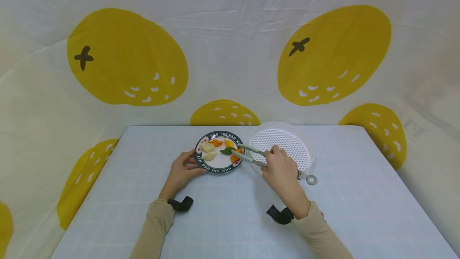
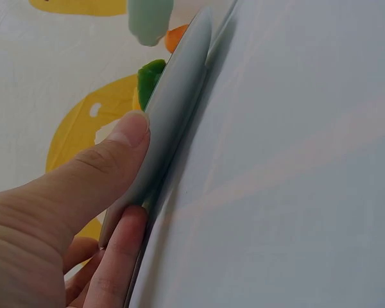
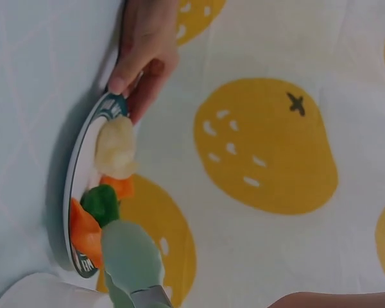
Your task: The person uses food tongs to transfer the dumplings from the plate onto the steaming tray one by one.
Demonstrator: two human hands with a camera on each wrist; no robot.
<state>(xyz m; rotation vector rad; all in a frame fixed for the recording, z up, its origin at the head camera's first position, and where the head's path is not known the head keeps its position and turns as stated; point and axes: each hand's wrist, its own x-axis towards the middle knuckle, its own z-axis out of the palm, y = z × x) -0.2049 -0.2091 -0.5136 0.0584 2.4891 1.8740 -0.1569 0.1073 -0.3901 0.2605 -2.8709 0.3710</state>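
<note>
My left hand [image 1: 182, 171] holds a round plate [image 1: 221, 164] with a dark lettered rim, thumb at the edge and fingers along its side. On the plate lie pale dumpling-shaped pieces [image 1: 208, 156], orange pieces [image 1: 216, 142], a yellow piece [image 1: 228, 143] and a green piece [image 1: 227, 151]. My right hand [image 1: 283, 173] grips metal tongs [image 1: 311, 180] with pale green tips [image 3: 131, 256]. Those tips stand apart over the plate's right side, close to the green piece and an orange piece [image 3: 85, 234]. Part of the tongs is hidden by the right hand.
A round white tray [image 1: 280, 144] with a perforated middle stands right of the plate, partly under the right hand and tongs. The table [image 1: 223, 219] has a pale checked cover. Behind it hangs a white cloth [image 1: 230, 59] printed with yellow fruit.
</note>
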